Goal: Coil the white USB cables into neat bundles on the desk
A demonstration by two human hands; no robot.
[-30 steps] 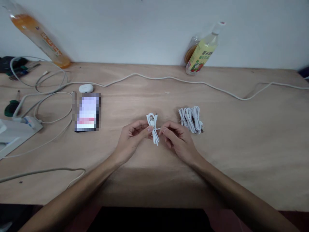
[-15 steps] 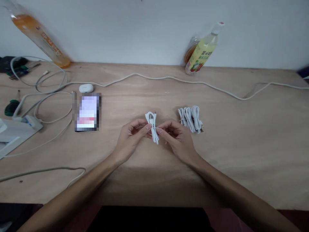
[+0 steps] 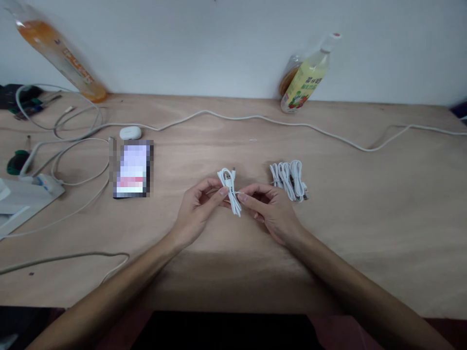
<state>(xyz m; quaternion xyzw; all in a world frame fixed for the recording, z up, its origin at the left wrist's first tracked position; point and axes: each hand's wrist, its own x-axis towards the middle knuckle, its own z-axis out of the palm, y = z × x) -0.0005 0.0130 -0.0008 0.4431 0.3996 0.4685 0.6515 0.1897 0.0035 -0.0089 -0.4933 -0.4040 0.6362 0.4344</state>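
A folded white USB cable [image 3: 235, 206] is held above the middle of the table, its metal plug showing near the top of the bundle. My left hand [image 3: 199, 206] pinches the bundle at its waist between thumb and fingers. Just right of it, my right hand [image 3: 272, 209] has thumb and forefinger closed on the end of a thin white twist tie [image 3: 236, 192] that reaches out from the cable's waist. Several bundled white cables [image 3: 288, 180] lie side by side beyond my right hand.
A long white cord [image 3: 233, 118] runs across the back of the wooden table [image 3: 365, 204]. To the left are a phone [image 3: 132, 167], a white earbud case [image 3: 130, 132], loose cords and a white power strip [image 3: 51, 184]. An orange drink bottle [image 3: 62, 58] and a yellow-labelled bottle [image 3: 306, 78] stand near the wall.
My right thumb and forefinger have shifted slightly right, and more of the twist tie shows between the hands. The cable bundle has tilted a little; my left hand keeps its hold.
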